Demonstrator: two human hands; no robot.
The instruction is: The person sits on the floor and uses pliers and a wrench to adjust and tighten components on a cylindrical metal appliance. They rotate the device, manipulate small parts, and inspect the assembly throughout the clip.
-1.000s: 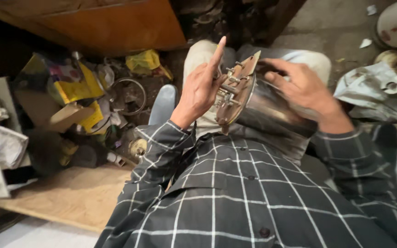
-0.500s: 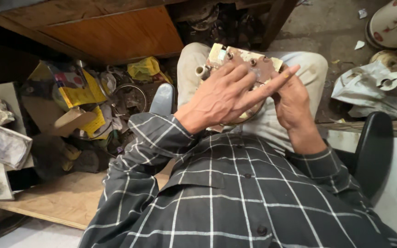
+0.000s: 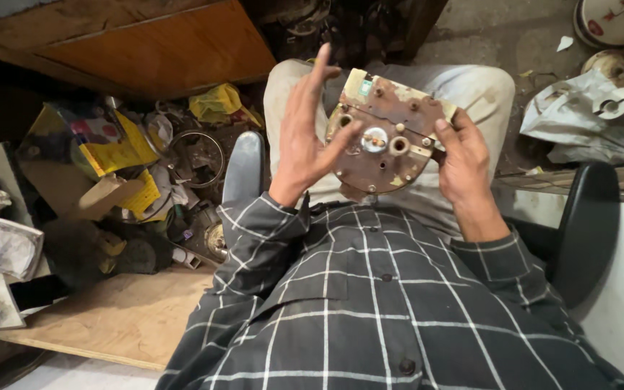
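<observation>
The right hand (image 3: 464, 155) clamps the right edge of a rusty metal plate (image 3: 384, 133), thumb on its face, holding it above the person's lap. The left hand (image 3: 305, 137) is spread open just left of the plate, only its thumb touching the plate's left rim.

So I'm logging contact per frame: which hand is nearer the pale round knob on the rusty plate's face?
Left. The left hand has its thumb tip just beside the pale round knob; the right hand grips the rusty plate at its far edge.
</observation>
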